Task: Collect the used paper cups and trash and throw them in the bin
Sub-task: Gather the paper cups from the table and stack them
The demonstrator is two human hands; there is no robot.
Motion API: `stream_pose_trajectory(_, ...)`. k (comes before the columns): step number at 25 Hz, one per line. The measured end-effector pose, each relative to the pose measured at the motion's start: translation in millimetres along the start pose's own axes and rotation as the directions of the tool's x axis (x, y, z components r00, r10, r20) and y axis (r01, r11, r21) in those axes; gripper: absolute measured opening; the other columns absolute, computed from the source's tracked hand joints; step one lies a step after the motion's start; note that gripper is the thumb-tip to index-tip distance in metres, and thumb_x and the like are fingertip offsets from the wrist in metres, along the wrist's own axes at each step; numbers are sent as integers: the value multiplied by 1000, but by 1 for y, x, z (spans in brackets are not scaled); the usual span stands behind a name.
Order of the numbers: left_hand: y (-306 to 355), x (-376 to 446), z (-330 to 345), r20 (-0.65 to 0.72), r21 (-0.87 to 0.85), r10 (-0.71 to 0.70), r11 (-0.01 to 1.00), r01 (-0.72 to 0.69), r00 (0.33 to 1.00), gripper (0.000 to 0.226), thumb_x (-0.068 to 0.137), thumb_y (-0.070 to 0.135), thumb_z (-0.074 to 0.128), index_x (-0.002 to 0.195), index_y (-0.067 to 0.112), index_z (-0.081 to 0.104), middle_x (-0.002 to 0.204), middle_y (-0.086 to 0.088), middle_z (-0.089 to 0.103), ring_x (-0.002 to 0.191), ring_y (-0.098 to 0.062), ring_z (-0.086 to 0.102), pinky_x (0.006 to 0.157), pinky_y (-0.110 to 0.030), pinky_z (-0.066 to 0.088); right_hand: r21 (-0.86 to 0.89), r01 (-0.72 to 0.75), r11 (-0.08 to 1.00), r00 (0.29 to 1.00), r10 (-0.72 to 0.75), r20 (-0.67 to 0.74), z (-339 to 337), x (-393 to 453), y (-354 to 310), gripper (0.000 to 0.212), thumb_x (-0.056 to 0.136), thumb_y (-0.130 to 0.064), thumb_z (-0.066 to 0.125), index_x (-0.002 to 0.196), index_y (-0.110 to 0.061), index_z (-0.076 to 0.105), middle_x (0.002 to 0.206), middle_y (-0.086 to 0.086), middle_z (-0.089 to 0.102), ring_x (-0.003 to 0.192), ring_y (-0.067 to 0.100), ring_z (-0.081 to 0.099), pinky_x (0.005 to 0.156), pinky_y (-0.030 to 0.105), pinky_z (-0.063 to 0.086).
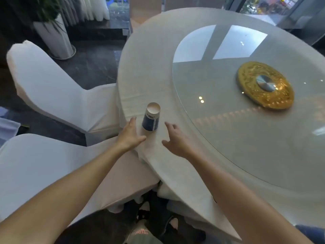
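2 hands reaching for 1 paper cup [151,118].
Left hand [130,133] and right hand [175,140] are spread, flanking the upright cup near the tabletop [175,50] edge; next, close 1 hand round it.

A round table [140,71] under a white cloth fills the space ahead of me, a glass turntable [219,120] lying on it with a gold disc [253,95] at its middle. Two white-covered chairs [52,92] stand to my left, beside a potted plant [54,36] on the dark floor [91,66]
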State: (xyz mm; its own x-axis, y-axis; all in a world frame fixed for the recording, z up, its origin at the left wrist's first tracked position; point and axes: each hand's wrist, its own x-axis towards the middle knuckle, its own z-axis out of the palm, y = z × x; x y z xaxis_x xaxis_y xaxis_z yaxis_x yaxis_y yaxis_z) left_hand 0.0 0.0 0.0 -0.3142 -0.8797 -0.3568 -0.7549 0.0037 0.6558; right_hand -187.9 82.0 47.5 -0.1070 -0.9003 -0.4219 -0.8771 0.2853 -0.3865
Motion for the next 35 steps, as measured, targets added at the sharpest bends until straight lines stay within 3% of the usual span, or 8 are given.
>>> stream_pose_trajectory(3, -6, 31, -8, 53, -58, -22, 998, 25, 998, 102, 83, 23, 79, 163, 18, 17, 169, -8, 23, 152, -30, 31, 120, -47, 34, 69, 64, 996, 991, -55, -125, -14, 47, -23, 83, 96, -21, 64, 163, -28, 15, 157, 12, 32, 132, 37, 52, 102, 48, 49)
stream_pose_trajectory(7, -9, 58, -1, 132, -137, -9, 990, 27, 991, 86, 90, 25, 72, 161, 29, 24, 167, -2, 30, 145, -29, 43, 115, -50, 41, 26, 57, 998, 992, -54, -117, -20, 99, -43, 78, 101, -32, 60, 164, -30, 14, 170, 10, 15, 145, 36, 40, 107, 49, 48)
stream_pose_trajectory(11, -16, 62, 14, 173, -327, -33, 941, 89, 984, 56, 94, 31, 65, 148, 28, 49, 142, 0, 61, 128, -21, 59, 105, -45, 51, -3, 31, 1000, 995, -31, -93, -15, 114, -38, 61, 99, -34, 57, 155, -21, 37, 152, 10, 43, 133, 34, 48, 100, 45, 49)
stream_pose_trajectory(16, 3, 52, 38, 422, -703, -308, 482, 523, 852, 68, 90, 67, 59, 127, 9, 57, 118, -14, 67, 103, -33, 71, 84, -43, 61, 207, -26, 978, 977, 69, -201, -18, 81, -21, 55, 89, -29, 72, 135, -13, 45, 125, 8, 52, 103, 29, 61, 86, 50, 58)
stream_pose_trajectory(20, 24, 47, 59, 475, -784, -269, 303, 542, 838, 82, 81, 76, 62, 127, 8, 55, 118, -19, 67, 105, -39, 72, 86, -48, 62, 406, -91, 909, 973, 167, -157, -22, 35, 4, 53, 80, -31, 79, 121, -18, 48, 100, -1, 57, 87, 21, 65, 73, 43, 62)
stream_pose_trajectory(24, 52, 38, 82, 408, -898, -179, 97, 429, 895, 76, 82, 55, 76, 136, 6, 55, 124, -21, 70, 103, -35, 73, 85, -47, 62, 502, -161, 850, 969, 232, -81, -18, -12, 48, 52, 73, -43, 78, 111, -26, 47, 102, 3, 65, 89, 24, 71, 72, 47, 63)
stream_pose_trajectory(30, 98, 7, 119, 229, -887, -194, 361, 287, 954, 63, 80, 28, 82, 134, 10, 56, 121, -13, 71, 100, -31, 72, 73, -41, 61, 162, -223, 961, 972, 232, -37, -8, -82, 130, 65, 89, -45, 70, 147, -23, 48, 143, 0, 53, 125, 23, 57, 98, 36, 48)
stream_pose_trajectory(35, 116, -32, 154, 203, -748, -83, 630, 210, 976, 56, 79, 20, 86, 126, 11, 55, 110, -2, 70, 99, -26, 71, 74, -38, 56, -262, -342, 902, 915, 384, 127, 13, -123, 178, 65, 84, -50, 69, 139, -20, 53, 136, 10, 50, 129, 34, 49, 105, 46, 40)
